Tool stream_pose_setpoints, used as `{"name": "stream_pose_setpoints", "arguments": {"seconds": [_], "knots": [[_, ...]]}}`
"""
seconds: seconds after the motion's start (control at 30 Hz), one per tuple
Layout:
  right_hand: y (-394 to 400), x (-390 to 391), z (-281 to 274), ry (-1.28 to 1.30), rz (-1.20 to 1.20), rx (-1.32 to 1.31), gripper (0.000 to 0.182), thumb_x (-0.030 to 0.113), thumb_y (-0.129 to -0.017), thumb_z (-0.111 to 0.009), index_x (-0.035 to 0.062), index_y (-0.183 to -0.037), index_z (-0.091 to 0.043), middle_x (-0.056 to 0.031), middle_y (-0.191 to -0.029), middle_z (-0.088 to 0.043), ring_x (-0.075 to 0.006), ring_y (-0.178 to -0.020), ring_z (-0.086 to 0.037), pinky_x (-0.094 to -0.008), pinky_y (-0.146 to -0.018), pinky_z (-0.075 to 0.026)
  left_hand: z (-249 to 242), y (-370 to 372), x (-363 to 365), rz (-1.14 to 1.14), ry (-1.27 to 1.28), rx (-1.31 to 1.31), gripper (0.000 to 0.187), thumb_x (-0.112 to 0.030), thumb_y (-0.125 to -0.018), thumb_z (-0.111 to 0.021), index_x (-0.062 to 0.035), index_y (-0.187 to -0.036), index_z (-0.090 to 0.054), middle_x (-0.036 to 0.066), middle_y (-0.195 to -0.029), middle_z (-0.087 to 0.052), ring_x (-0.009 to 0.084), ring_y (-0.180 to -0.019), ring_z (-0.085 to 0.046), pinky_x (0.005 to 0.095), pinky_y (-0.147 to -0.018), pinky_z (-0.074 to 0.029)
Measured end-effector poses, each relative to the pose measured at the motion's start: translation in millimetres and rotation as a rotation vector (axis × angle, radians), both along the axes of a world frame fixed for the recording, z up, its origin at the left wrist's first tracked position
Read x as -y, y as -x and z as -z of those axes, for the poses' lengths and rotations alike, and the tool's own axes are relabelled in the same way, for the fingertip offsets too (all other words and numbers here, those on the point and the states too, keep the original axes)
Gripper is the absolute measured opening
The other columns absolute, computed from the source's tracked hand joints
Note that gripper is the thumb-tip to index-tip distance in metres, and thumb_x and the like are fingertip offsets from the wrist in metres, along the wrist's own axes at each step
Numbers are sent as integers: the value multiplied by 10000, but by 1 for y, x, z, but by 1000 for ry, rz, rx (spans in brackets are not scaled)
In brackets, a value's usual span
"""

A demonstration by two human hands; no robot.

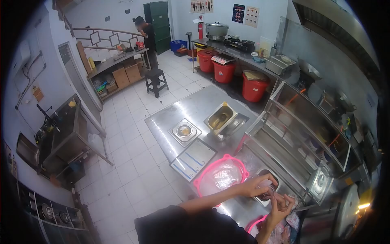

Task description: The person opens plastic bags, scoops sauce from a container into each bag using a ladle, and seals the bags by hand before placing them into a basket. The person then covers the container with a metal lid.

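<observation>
Both hands are working close together over the steel table. My left hand (pixel 260 186) is gripping a small clear plastic bag (pixel 266 184), fingers curled. My right hand (pixel 281 204) is pinching at its lower edge, fingers bent; exact fingertip contact is too small to tell. The bag is hanging over a steel food pan (pixel 263 200), contents mostly hidden by my hands.

Surface: stainless steel table (pixel 178 110), shiny, reflecting the lights. Just left of my hands, a pink basket (pixel 196 184) is holding clear plastic bags (pixel 222 175). Beyond it, a flat panel with blue stripes (pixel 193 159) is lying flat. Farther ahead, a square steel lid (pixel 185 132) is sitting with a pale bit on it, and right of that a rectangular steel pan (pixel 221 118) is holding brownish contents. Nearer my body, below my hands, a second pink basket (pixel 252 223) is sitting beside plastic packets (pixel 280 234). Right of my hands, a steel lid (pixel 321 181) is resting by a glass-and-metal display rack (pixel 284 142).

Room: white tile floor (pixel 132 162). Far ahead and left, a person in a black top (pixel 149 38) is standing by a side table (pixel 115 60), near a black stool (pixel 156 81) and green door (pixel 157 28). Well ahead of my hands, red bins (pixel 255 87) are standing under a counter (pixel 227 48) carrying a large lidded pot (pixel 217 31). Far left, a steel sink unit (pixel 61 136) is standing along the wall.
</observation>
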State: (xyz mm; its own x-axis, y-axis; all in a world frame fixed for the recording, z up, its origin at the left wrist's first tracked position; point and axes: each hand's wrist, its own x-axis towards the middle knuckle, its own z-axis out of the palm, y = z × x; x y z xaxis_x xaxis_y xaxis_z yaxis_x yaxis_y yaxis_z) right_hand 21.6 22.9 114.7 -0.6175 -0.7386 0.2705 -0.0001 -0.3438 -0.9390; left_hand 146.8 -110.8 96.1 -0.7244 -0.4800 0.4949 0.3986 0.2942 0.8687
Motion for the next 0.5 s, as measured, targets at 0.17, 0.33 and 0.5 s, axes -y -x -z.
{"name": "stream_pose_setpoints", "arguments": {"seconds": [0.17, 0.33, 0.5], "knots": [[-4, -6, -10, -11, -5, -10, 472, -72, -796, -685, 71, -1142, -398, -157, -892, -709, -178, -947, -649, -308, -905, -451, -12, -8, -7, -202, 40, 38, 252, -192, -900, -631, -29, -1091, -619, 71, -992, -669, 140, -911, -633, 288, -824, -482], [-8, -11, -10, 42, 54, -27, 438, -55, -827, -672, 68, -1147, -400, -116, -800, -678, -155, -844, -629, -287, -836, -458, -22, -15, -21, -228, -42, 90, 138, -157, -871, -693, -30, -923, -693, 50, -862, -703, 111, -829, -650, 273, -771, -502], [-13, -23, 13, 103, 175, -181, 378, -54, -847, -657, 54, -1124, -423, -88, -823, -612, -139, -806, -593, -267, -792, -466, -7, -10, -47, -298, -110, 164, 126, -156, -885, -677, -33, -909, -681, 37, -817, -702, 90, -786, -643, 269, -720, -515]]}}
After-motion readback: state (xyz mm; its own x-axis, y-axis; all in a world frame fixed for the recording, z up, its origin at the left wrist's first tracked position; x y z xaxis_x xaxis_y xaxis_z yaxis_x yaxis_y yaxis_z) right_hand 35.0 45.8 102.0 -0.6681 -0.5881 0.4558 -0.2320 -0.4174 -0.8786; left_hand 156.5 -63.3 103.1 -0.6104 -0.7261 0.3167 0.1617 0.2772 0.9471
